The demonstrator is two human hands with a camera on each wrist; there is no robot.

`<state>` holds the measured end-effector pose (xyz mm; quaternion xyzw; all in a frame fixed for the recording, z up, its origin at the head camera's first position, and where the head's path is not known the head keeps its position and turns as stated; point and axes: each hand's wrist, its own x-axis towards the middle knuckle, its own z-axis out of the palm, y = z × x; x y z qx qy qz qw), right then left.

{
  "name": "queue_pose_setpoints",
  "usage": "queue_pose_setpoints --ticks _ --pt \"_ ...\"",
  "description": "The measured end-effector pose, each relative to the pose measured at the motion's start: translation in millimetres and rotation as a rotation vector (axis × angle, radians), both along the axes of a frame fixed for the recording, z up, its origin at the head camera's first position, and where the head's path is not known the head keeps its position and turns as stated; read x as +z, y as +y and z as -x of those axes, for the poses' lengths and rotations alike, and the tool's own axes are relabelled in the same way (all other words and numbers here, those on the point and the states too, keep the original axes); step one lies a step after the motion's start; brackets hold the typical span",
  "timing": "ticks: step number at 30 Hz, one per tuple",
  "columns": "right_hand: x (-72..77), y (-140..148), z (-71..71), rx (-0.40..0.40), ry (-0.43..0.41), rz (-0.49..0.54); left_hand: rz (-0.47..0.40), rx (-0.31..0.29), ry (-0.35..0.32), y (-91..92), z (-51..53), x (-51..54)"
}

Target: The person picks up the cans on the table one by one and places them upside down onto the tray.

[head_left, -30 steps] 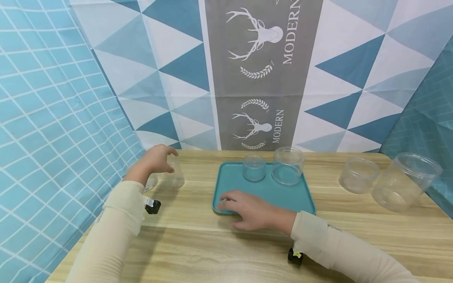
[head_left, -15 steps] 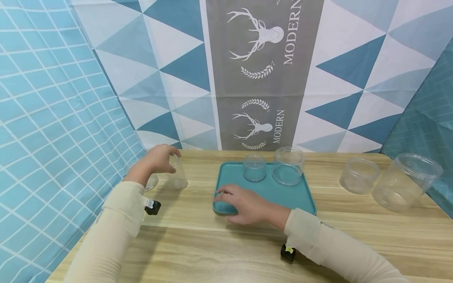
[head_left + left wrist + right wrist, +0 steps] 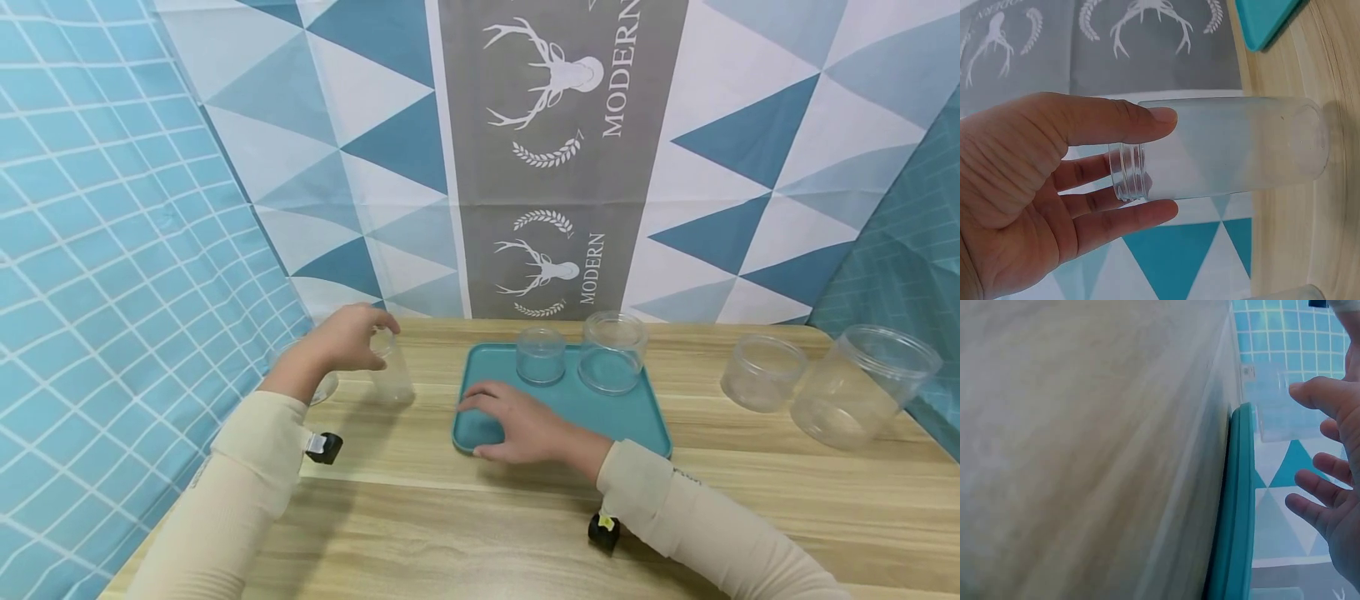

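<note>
My left hand (image 3: 348, 337) grips a tall clear plastic jar (image 3: 392, 375) from above. In the left wrist view the thumb and fingers curl round the threaded neck of the jar (image 3: 1222, 150), which has no lid on. Over the front left corner of the teal tray (image 3: 480, 433) is my right hand (image 3: 517, 423), holding nothing, its fingers apart and lightly bent. On the tray's back part stand a small clear jar (image 3: 540, 357) and a wider clear jar (image 3: 612, 354).
At the right of the wooden table (image 3: 450, 533) stand a short clear jar (image 3: 762, 375) and a large clear jar (image 3: 862, 387). Another clear container (image 3: 324, 388) is partly hidden behind my left wrist. Patterned cloth hangs behind and at both sides.
My left hand has moved right with the tall jar, away from the container behind the wrist. My right hand has shifted slightly back and left over the tray.
</note>
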<state>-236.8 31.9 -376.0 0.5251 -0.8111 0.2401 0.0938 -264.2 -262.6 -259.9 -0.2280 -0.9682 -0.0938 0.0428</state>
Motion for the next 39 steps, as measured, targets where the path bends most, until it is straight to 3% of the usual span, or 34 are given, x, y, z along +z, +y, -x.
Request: queue_pose_setpoints --ticks 11,21,29,33,39 --pt "-4.2 2 2.5 -0.070 -0.033 0.015 0.041 -0.041 0.035 20.5 -14.1 9.2" --pt "-4.1 4 7.1 -0.117 -0.067 0.031 0.035 -0.083 0.055 31.9 -18.1 9.7" --pt "-5.1 3 8.6 -0.167 -0.101 0.053 0.027 -0.154 0.120 36.5 -20.3 9.3" --pt "-5.5 2 8.9 -0.189 -0.148 0.115 0.027 -0.169 0.122 40.4 -23.1 12.1" --pt "-5.9 -2 10.0 -0.245 -0.293 0.167 0.015 -0.177 0.107 47.7 -28.0 17.0"
